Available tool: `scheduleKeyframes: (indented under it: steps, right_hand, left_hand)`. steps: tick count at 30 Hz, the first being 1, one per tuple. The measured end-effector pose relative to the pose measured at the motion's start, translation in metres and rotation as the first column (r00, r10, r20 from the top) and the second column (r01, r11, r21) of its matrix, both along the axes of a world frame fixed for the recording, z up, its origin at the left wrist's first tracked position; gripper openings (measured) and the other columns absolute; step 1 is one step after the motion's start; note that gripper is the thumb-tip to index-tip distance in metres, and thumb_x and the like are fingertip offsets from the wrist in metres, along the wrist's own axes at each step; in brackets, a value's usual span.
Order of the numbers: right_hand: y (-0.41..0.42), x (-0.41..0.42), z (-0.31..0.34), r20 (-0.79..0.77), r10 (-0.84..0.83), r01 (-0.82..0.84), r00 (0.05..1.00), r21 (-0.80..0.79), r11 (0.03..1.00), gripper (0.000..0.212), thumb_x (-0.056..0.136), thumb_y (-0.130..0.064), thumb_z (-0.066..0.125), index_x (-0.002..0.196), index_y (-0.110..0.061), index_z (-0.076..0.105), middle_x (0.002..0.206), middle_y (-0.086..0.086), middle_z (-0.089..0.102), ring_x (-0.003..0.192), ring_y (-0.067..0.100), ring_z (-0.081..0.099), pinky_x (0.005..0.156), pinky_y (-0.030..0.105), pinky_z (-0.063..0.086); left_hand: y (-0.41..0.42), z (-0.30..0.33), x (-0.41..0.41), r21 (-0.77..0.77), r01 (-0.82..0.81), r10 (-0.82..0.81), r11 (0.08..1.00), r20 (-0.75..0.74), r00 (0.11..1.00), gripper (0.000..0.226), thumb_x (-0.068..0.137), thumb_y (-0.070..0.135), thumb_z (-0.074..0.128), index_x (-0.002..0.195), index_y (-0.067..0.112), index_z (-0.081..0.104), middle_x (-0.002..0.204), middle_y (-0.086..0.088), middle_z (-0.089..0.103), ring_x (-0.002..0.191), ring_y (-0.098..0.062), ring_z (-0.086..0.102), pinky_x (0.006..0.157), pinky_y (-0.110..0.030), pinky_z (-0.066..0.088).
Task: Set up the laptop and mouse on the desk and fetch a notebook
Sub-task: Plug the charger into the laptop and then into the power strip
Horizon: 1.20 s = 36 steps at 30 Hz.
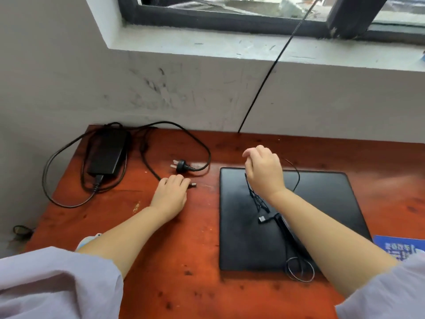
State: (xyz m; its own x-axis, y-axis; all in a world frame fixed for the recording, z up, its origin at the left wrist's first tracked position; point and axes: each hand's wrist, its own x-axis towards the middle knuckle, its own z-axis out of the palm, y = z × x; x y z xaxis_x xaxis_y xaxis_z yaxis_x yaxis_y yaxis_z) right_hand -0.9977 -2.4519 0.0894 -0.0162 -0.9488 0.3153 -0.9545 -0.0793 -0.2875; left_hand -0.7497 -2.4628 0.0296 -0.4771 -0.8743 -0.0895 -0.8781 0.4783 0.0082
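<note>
Laptop [287,217] lies closed. Left hand [171,194] grips the charger plug [192,185]; right hand [264,171] pinches the thin cable [296,173]. Notebook unfetched.

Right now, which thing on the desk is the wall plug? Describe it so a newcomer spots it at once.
Start at the red-brown desk and find the closed black laptop on its right half. Just left of the laptop's far corner, beyond the left hand, lies the wall plug. It alone shows bare metal prongs, unlike the barrel connector at the left hand's fingertips or the flat power brick further left.
</note>
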Motion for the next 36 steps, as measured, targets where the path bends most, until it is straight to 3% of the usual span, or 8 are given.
scheduleKeyframes:
  steps: [4, 8, 13, 17, 23, 26, 31, 36]
  right_hand:
    - [-0.028, 0.038, -0.017, -0.039, 0.092, -0.083, 0.995, 0.191, 0.978, 0.020, 0.087, -0.010, 0.047, 0.099, -0.006, 0.062, 0.098, 0.013, 0.062, 0.089, 0.034, 0.056, 0.073, 0.040, 0.040]
    - [-0.056, 0.037, -0.040, -0.032, 0.047, -0.025, 0.998, 0.504, 0.863, 0.030, 0.095, -0.020, 0.035, 0.113, -0.008, 0.055, 0.116, 0.014, 0.056, 0.105, 0.036, 0.052, 0.086, 0.042, 0.042]
    - [-0.081, 0.030, -0.058, -0.010, 0.069, -0.043, 0.998, 0.695, 0.718, 0.043, 0.098, -0.039, 0.025, 0.071, -0.014, 0.048, 0.102, 0.022, 0.062, 0.096, 0.037, 0.057, 0.072, 0.036, 0.038]
    - [-0.084, 0.029, -0.066, -0.051, 0.162, -0.079, 0.985, 0.710, 0.700, 0.050, 0.097, -0.044, 0.025, 0.089, -0.009, 0.060, 0.102, 0.022, 0.059, 0.098, 0.038, 0.055, 0.080, 0.039, 0.041]
    - [-0.072, 0.025, -0.070, -0.040, 0.207, -0.151, 0.977, 0.552, 0.820, 0.040, 0.098, -0.036, 0.028, 0.069, -0.014, 0.044, 0.073, 0.010, 0.057, 0.079, 0.036, 0.058, 0.060, 0.034, 0.033]
    - [-0.073, 0.025, -0.067, -0.047, 0.172, -0.118, 0.984, 0.552, 0.826, 0.042, 0.098, -0.036, 0.025, 0.068, -0.016, 0.045, 0.070, 0.011, 0.062, 0.073, 0.036, 0.059, 0.057, 0.034, 0.032]
    - [-0.071, 0.026, -0.062, 0.047, 0.117, -0.124, 0.992, 0.553, 0.824, 0.046, 0.097, -0.036, 0.027, 0.055, -0.020, 0.035, 0.054, -0.002, 0.049, 0.063, 0.029, 0.052, 0.052, 0.034, 0.029]
    - [-0.075, 0.017, -0.050, 0.090, 0.075, -0.111, 0.993, 0.524, 0.844, 0.046, 0.096, -0.037, 0.029, 0.063, -0.010, 0.047, 0.057, 0.000, 0.053, 0.065, 0.028, 0.052, 0.053, 0.034, 0.031]
  left_hand:
    - [-0.012, -0.013, 0.010, 0.105, 0.011, -0.010, 0.994, -0.009, 1.000, 0.042, 0.091, 0.021, 0.049, 0.131, 0.010, 0.044, 0.123, -0.011, 0.051, 0.112, -0.030, 0.048, 0.093, -0.040, 0.039]
    - [-0.025, -0.015, 0.003, 0.133, -0.005, 0.012, 0.991, -0.053, 0.999, 0.019, 0.094, 0.011, 0.044, 0.111, 0.009, 0.051, 0.114, -0.010, 0.052, 0.106, -0.030, 0.047, 0.087, -0.038, 0.038]
    - [-0.035, -0.012, -0.021, 0.130, 0.071, -0.033, 0.989, -0.271, 0.962, 0.020, 0.095, 0.018, 0.045, 0.109, 0.006, 0.054, 0.110, -0.012, 0.052, 0.102, -0.030, 0.047, 0.085, -0.040, 0.043]
    - [-0.043, -0.012, -0.034, 0.141, 0.078, -0.027, 0.987, -0.333, 0.943, 0.021, 0.096, 0.018, 0.044, 0.110, 0.007, 0.053, 0.107, -0.011, 0.059, 0.099, -0.030, 0.052, 0.085, -0.039, 0.041]
    - [-0.040, -0.017, -0.031, 0.176, 0.080, -0.006, 0.981, -0.387, 0.922, 0.022, 0.095, 0.020, 0.046, 0.111, 0.009, 0.056, 0.107, -0.010, 0.065, 0.101, -0.028, 0.056, 0.086, -0.037, 0.039]
    - [-0.041, -0.015, -0.030, 0.178, 0.097, -0.010, 0.979, -0.433, 0.901, 0.021, 0.095, 0.020, 0.047, 0.109, 0.009, 0.058, 0.104, -0.008, 0.066, 0.100, -0.027, 0.058, 0.087, -0.038, 0.040]
    - [-0.043, -0.008, -0.032, 0.171, 0.105, 0.012, 0.980, -0.572, 0.820, 0.021, 0.093, 0.017, 0.053, 0.109, 0.008, 0.063, 0.098, -0.009, 0.069, 0.096, -0.028, 0.061, 0.088, -0.041, 0.042]
    - [-0.045, -0.001, -0.037, 0.161, 0.121, 0.009, 0.980, -0.636, 0.772, 0.021, 0.092, 0.016, 0.054, 0.108, 0.008, 0.064, 0.099, -0.008, 0.070, 0.097, -0.026, 0.061, 0.090, -0.040, 0.041]
